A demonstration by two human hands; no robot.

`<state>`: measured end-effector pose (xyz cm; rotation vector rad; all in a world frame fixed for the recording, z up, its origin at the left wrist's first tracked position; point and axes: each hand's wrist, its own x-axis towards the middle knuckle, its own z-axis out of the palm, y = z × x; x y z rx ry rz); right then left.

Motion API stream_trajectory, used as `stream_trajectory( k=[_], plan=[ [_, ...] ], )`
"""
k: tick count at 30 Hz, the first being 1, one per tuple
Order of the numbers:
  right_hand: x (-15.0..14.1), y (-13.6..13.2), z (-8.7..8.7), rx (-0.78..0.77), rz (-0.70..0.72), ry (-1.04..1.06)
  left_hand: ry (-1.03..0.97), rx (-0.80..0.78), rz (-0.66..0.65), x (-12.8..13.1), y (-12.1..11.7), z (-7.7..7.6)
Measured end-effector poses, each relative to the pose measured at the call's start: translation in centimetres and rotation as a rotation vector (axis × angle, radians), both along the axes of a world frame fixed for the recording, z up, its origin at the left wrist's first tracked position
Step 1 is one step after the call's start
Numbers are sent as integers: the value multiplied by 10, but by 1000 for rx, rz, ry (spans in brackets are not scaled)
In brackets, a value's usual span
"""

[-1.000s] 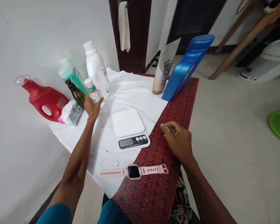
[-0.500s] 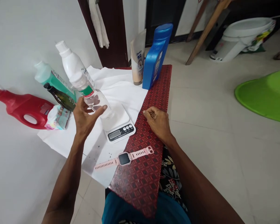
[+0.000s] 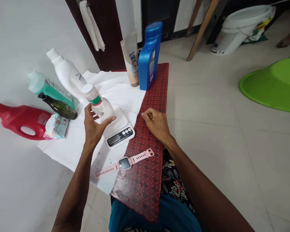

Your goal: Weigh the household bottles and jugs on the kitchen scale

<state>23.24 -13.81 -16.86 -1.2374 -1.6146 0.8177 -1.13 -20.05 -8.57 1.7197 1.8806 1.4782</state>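
A clear plastic bottle (image 3: 105,111) with a white cap and a green and red label stands on a white digital kitchen scale (image 3: 120,138). Around its lower left side is my left hand (image 3: 94,126), thumb and fingers spread apart. The thumb passes in front of the bottle's base; whether it touches is hard to tell. My right hand (image 3: 157,124) rests curled into a loose fist on the red patterned tabletop (image 3: 145,183), right of the scale. A pink-strapped smartwatch (image 3: 124,163) lies flat in front of the scale.
Along the left stand or lie a white bottle (image 3: 67,72), a green bottle (image 3: 54,93), a dark bottle (image 3: 60,108), a red jug (image 3: 24,120) and a tissue pack (image 3: 56,126). A tube (image 3: 131,61) and blue bottle (image 3: 148,61) stand behind. White cloth (image 3: 118,80) partly covers the table.
The bottle has come down onto the scale and my left fingers have loosened from around it. My right hand stays in its fist. The view has shifted slightly.
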Motion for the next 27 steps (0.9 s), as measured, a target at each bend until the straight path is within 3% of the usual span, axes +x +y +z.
stream_trajectory(
  k=[3,7,12,15,18,22,27],
  plan=[
    [1,0,-1,-6,9,9,44,39,4,-8,-7,3],
    [1,1,-1,-9,18,24,71,57,38,-15,-14,20],
    [2,2,0,-24,30,36,105,-142,-5,-1,-9,37],
    [2,3,0,-27,38,34,57,-144,13,9,4,39],
    [2,5,-1,-11,50,36,15,-75,27,17,31,39],
    [2,6,-2,5,48,48,1,-13,-80,35,89,37],
    [2,6,-3,18,42,65,54,-100,-136,66,154,19]
  ],
)
